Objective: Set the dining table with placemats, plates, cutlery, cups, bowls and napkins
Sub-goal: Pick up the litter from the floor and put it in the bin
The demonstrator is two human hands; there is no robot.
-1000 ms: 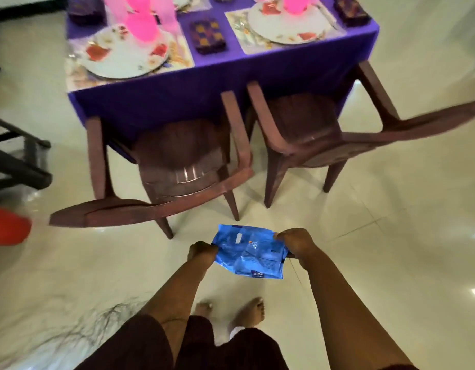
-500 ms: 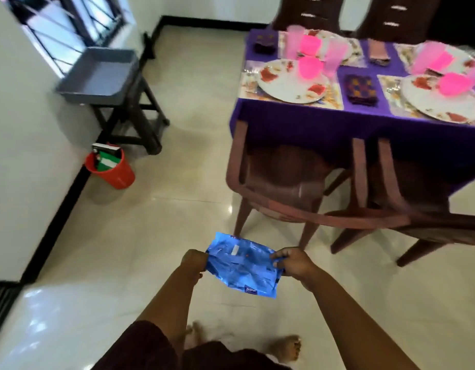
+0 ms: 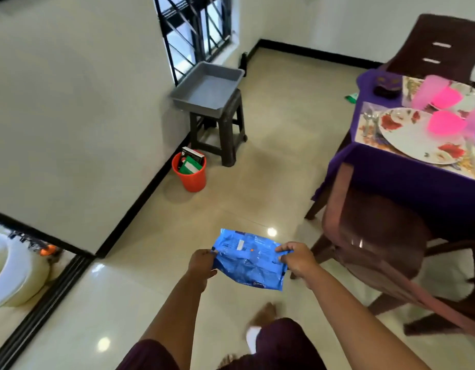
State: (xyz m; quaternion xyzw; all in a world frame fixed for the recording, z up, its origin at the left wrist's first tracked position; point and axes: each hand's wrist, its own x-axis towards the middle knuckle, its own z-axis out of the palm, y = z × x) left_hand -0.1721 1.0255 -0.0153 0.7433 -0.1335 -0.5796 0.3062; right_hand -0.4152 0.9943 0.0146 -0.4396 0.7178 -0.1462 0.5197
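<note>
A crumpled blue plastic packet [image 3: 248, 259] hangs between my hands above the floor. My left hand [image 3: 202, 264] pinches its left edge and my right hand [image 3: 297, 259] grips its right edge. At the right stands the dining table [image 3: 407, 180] under a purple cloth. On it lie a floral plate [image 3: 418, 141] on a placemat [image 3: 364, 137], cutlery [image 3: 370, 121], pink cups [image 3: 447, 122] and a dark folded napkin [image 3: 387, 86].
A brown plastic chair [image 3: 372, 236] stands right of my hands, another [image 3: 442, 46] behind the table. By the left wall sit an orange bin [image 3: 191, 176] with boxes and a grey tray [image 3: 207, 88] on a dark stool [image 3: 220, 132]. A doorway opens at lower left.
My view has swung left, away from the table toward the wall, stool and bin. Both hands keep hold of the blue packet in front of me.
</note>
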